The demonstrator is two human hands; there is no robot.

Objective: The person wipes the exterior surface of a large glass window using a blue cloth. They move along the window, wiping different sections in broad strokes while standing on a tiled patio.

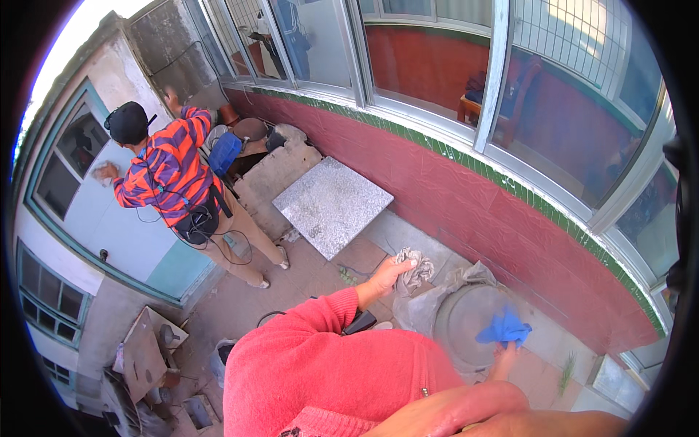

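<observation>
My left hand, at the end of a pink sleeve, grips a crumpled greyish sheet, paper or cloth. It is raised in front of me, between the speckled stone slab and a round grey lid or basin. Lower right, my right hand holds a bunched blue cloth, which appears over the right part of the round grey thing. Part of my right arm is blurred close to the camera. Grey plastic sheeting lies against the round thing's left side.
Windows run above a red wall ahead. At left, a person in a striped top reaches towards a pale door. A blue container and pots stand beyond. Boards lean lower left; a grass tuft grows right.
</observation>
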